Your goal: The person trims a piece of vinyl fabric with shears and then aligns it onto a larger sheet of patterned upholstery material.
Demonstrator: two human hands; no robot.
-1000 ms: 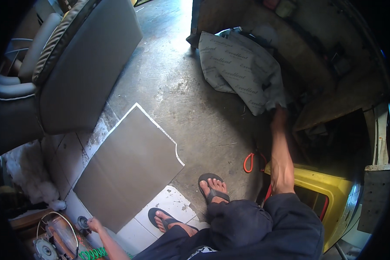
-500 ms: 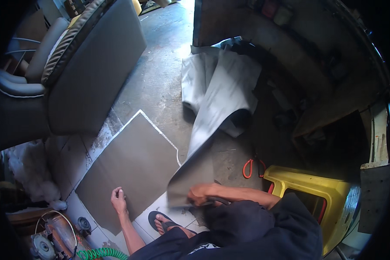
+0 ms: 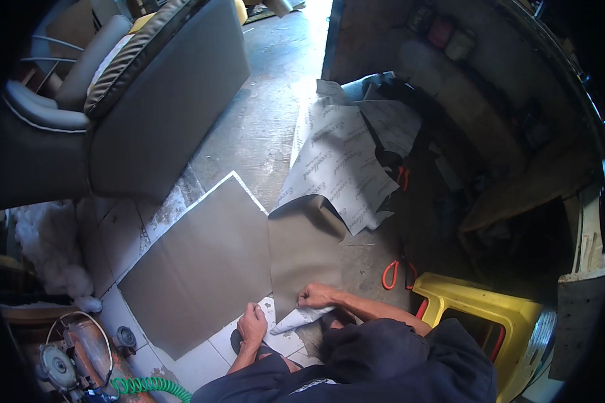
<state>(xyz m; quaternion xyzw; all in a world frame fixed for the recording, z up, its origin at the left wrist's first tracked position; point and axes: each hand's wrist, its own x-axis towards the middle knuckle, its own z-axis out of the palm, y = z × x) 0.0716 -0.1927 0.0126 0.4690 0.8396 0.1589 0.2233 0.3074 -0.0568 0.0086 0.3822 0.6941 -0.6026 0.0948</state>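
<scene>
Loose brown sheet pinched beside a flat panel

A skewed or creased lie could be caused by an uneven pull, since the near edge of the loose sheet (image 3: 302,258) is surely held by only one hand. It is pinched in the closed fingers of the right hand (image 3: 317,295), at the lower middle of the frame. The left hand (image 3: 252,327) is curled near the lower right corner of the flat panel (image 3: 198,269); whether anything is gripped by it cannot be told. The panel could be dragged askew if rubbed by the sheet, whose left edge is set against its right side. A snag might be caused by the red-handled tool (image 3: 402,178) beside the sheet's far part.

The sheet is stretched from lower middle to upper middle, smooth and brown near the hands, arched into a fold, then turned to a pale, printed backing. A pale corner is turned up below the right hand. The panel, left of centre, is brown, flat and partly white-edged.
</scene>
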